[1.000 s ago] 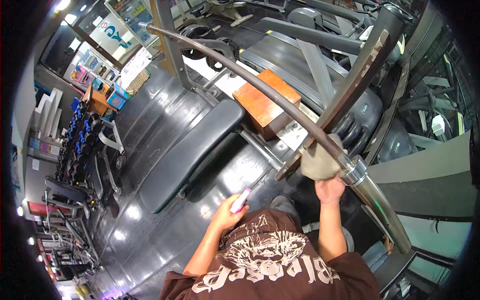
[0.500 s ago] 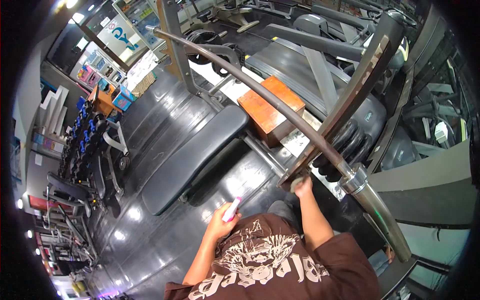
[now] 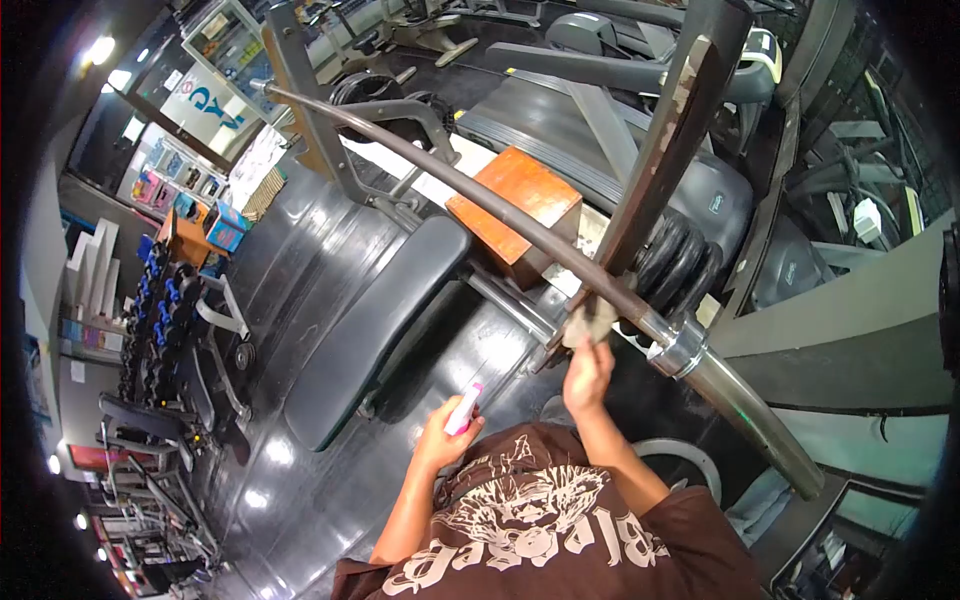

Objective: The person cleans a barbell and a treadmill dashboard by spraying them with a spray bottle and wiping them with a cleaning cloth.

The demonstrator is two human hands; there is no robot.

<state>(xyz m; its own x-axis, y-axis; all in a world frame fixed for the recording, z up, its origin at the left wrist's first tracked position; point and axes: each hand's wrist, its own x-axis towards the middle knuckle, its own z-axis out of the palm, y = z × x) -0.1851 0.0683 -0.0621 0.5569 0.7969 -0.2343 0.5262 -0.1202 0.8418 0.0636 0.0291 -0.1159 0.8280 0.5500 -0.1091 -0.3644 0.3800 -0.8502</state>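
Note:
My left hand point(image 3: 447, 437) is closed around a small white and pink bottle point(image 3: 464, 410), held upright in front of my shirt. A pale cloth point(image 3: 590, 322) is in my right hand point(image 3: 588, 378), pressed against the lower part of the bench's near metal upright point(image 3: 672, 140). Just above the cloth passes a barbell point(image 3: 470, 190), resting across the two uprights with its thick sleeve point(image 3: 750, 425) toward me on the right. The black padded bench point(image 3: 380, 330) lies ahead and left of my hands.
An orange-topped wooden box point(image 3: 520, 205) stands behind the barbell, beside a treadmill point(image 3: 540, 120). Black weight plates point(image 3: 680, 260) hang by the near upright. A dumbbell rack point(image 3: 155, 310) lines the left side. Another person's leg or clothing seems visible at lower right.
My right hand has moved up the upright with the cloth, which now shows more fully. My left hand keeps the bottle in about the same place. The view has shifted slightly.

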